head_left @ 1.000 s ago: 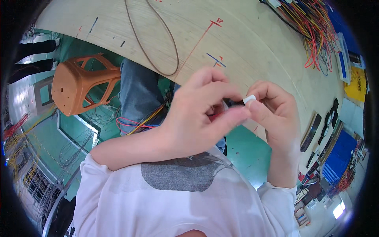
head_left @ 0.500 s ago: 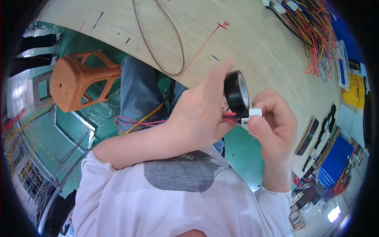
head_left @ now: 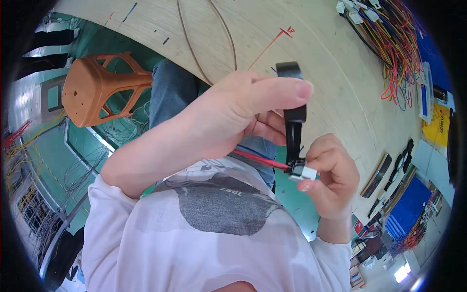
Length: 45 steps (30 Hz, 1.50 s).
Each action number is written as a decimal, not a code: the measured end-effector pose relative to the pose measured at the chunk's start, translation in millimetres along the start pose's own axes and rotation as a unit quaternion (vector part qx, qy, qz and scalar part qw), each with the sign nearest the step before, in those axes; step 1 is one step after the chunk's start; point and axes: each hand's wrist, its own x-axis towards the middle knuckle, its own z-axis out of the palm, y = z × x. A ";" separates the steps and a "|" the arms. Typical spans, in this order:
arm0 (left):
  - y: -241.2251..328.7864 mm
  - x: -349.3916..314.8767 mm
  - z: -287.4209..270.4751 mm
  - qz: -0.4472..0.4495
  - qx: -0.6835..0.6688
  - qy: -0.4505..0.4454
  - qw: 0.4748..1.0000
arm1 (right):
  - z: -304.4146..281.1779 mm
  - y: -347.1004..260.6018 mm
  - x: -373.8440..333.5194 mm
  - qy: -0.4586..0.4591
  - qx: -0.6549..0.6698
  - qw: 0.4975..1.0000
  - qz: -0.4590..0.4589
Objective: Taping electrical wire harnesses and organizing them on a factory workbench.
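Note:
My left hand (head_left: pixel 243 104) is closed on a roll of black electrical tape (head_left: pixel 295 115), its thumb lying across the roll. A strip of tape (head_left: pixel 293 138) runs from the roll down to a white plug connector (head_left: pixel 306 173), where black tape wraps the wires beside the housing. My right hand (head_left: pixel 335 175) pinches that connector between thumb and fingers. Red and dark wires (head_left: pixel 260 158) lead from the connector to the left, passing below my left hand, where their far part is hidden.
A wooden table (head_left: pixel 331 92) with pen marks spreads in front. Bundled coloured wires with white connectors (head_left: pixel 389 44) lie at its far right. A brown cord loop (head_left: pixel 228 34) rests on the tabletop. An orange plastic stool (head_left: pixel 82 92) stands at left, near another person's legs (head_left: pixel 51 48).
The tape roll has moved up and away from the connector, and a length of tape now stretches between them. My right hand has lowered slightly with the connector.

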 end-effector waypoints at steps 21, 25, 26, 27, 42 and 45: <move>-0.5 -33.5 17.2 0.362 0.455 -0.093 0.808 | 0.2 -18.6 10.9 0.106 0.286 0.909 0.285; -25.0 -34.8 8.6 0.501 0.517 -0.059 0.692 | -0.9 -14.1 15.3 0.064 0.351 0.886 0.297; -29.3 -35.5 9.7 0.543 0.548 -0.025 0.636 | -0.4 -16.3 17.0 0.062 0.355 0.882 0.304; -31.3 -35.6 11.4 0.583 0.574 0.009 0.575 | -1.1 -17.3 17.6 0.061 0.359 0.878 0.311; -45.6 -25.8 20.8 0.608 0.624 0.086 0.484 | 19.2 -15.4 23.2 0.161 0.383 0.866 0.279; -48.2 -24.8 26.1 0.597 0.625 0.112 0.491 | 23.6 -14.8 23.6 0.182 0.396 0.861 0.264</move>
